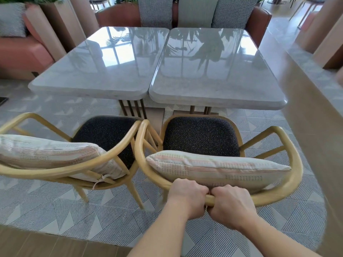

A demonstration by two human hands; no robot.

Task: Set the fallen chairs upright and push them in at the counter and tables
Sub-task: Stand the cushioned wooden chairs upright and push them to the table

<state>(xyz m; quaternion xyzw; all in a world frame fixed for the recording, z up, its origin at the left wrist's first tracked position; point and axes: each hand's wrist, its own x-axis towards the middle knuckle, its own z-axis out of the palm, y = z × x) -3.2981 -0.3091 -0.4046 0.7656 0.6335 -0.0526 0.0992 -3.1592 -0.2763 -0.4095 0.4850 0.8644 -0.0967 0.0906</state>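
Both hands wrapped on the near back rail of the right chair (274,199), fingers curled under and out of sight: left hand (187,196) and right hand (230,204) side by side, nearly touching, knuckles up. Upright on its legs, dark seat just short of the right table (213,86), not yet under it. Striped cushion (219,169) leaning against the inside of the backrest, its lower edge hidden behind the hands.

Left chair (118,154) also upright, just beside the right one, armrests almost meeting; turned slightly, its left side cut off by the frame edge. Second cushion (48,154) resting in it, tie strings hanging at the corner.

Table bases mostly hidden under the tops; only slim metal bars visible. Left table (96,71) butted against the right, both glossy pale marble, mirroring windows and palm leaves. Far side: brown bench (118,15) with checked pillows, tops cut off. Patterned grey tile floor (92,216), wood strip near left. Right edge blurred, hard to make out.
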